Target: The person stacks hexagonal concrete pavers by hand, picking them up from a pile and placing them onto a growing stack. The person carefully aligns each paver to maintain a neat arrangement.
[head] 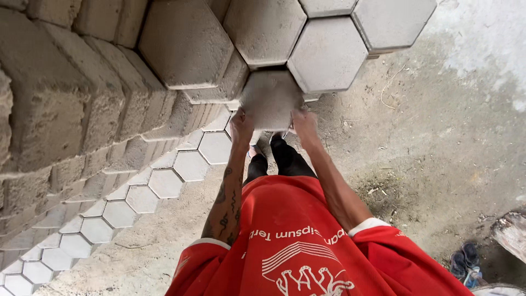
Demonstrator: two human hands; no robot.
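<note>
Between both hands, a grey hexagonal paver [269,97] sits clamped: left hand [241,125] and right hand [304,121] press opposite edges, apparently aligning it against the stacked pavers [329,55] above.

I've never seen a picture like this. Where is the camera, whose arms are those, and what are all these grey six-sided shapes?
The camera sits on a person's head and looks straight down, so you see their own red shirt and both arms reaching forward. There is no machine here, only bare hands. The left hand and right hand together hold one grey hexagonal paving block, each with a grip on one side of it. Beside and above it are tall stacks of the same blocks. Lower down, a row of hexagonal blocks lies flat on the dirty concrete ground. A pair of sandals rests at lower right.
</note>
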